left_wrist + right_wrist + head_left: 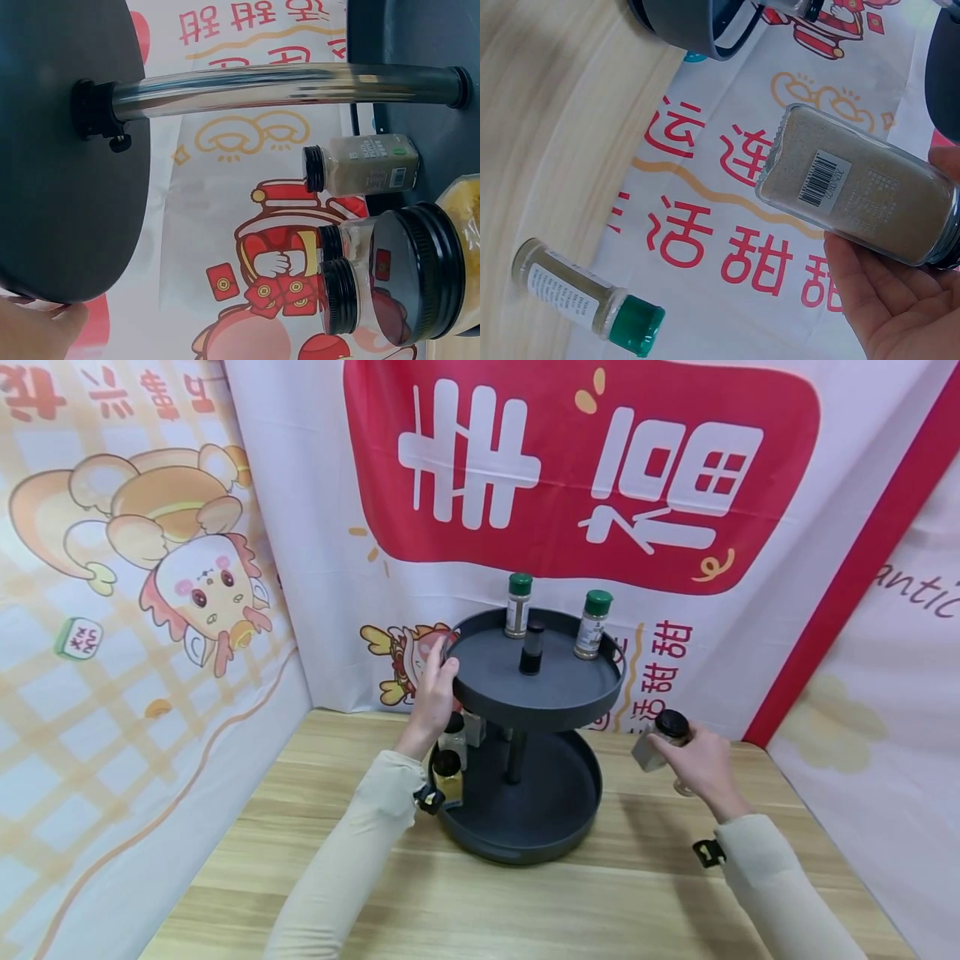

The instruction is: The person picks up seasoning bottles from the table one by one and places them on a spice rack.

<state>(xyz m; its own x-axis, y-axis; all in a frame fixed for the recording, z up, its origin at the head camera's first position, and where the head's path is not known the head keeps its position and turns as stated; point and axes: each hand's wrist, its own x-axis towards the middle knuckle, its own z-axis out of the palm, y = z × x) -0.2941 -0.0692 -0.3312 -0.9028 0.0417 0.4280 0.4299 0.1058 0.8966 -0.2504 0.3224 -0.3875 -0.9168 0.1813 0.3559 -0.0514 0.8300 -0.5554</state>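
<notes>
A dark two-tier turntable organizer [536, 714] stands on the table. My left hand [433, 697] rests at the left rim of its upper tray, fingers fairly straight against the edge; in the left wrist view that hand [37, 330] shows at the lower left corner. To the right of the organizer, my right hand [705, 768] grips a square glass spice jar [859, 184] of greyish-brown powder, tilted, its black lid [672, 724] up in the head view. Two green-capped spice bottles [517, 606] [592, 625] and a small black-topped bottle-like post [532, 649] show on the upper tray.
Black-lidded jars, one with yellow contents [449, 785] and one with pale powder [371, 165], stand at the left of the lower tray [540, 827]. A green-capped bottle [585, 296] stands on the table [360, 902] below my right hand. Printed cloth [315, 485] hangs behind.
</notes>
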